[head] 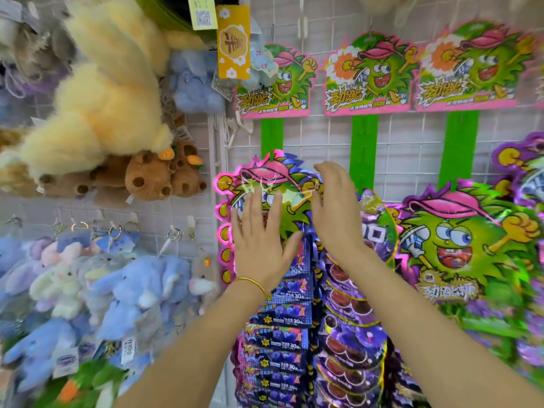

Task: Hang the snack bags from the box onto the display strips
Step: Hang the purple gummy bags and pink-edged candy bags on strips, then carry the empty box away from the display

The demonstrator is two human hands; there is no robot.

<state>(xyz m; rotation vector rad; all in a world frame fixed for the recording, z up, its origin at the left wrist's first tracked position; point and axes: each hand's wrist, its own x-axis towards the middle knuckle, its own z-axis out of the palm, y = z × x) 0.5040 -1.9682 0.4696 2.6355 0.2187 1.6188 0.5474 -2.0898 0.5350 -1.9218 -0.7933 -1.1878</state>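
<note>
A shiny snack bag (273, 178) with a green cartoon face and pink rim sits high on the leftmost green display strip (271, 134). My left hand (262, 234) lies flat on its front with fingers spread. My right hand (335, 207) is at the bag's right edge, fingers straight and pointing up. Below hang dark blue snack bags (290, 328) in a column, and purple bags (350, 319) beside them. A second green-faced bag (468, 245) hangs on the right. The box is out of view.
Two more green strips (364, 148) (460, 145) with cartoon header cards (369, 75) hang on the white wire grid (412, 136). Plush toys fill the left: yellow (97, 107), brown (150, 175) and blue (123, 293) ones on hooks.
</note>
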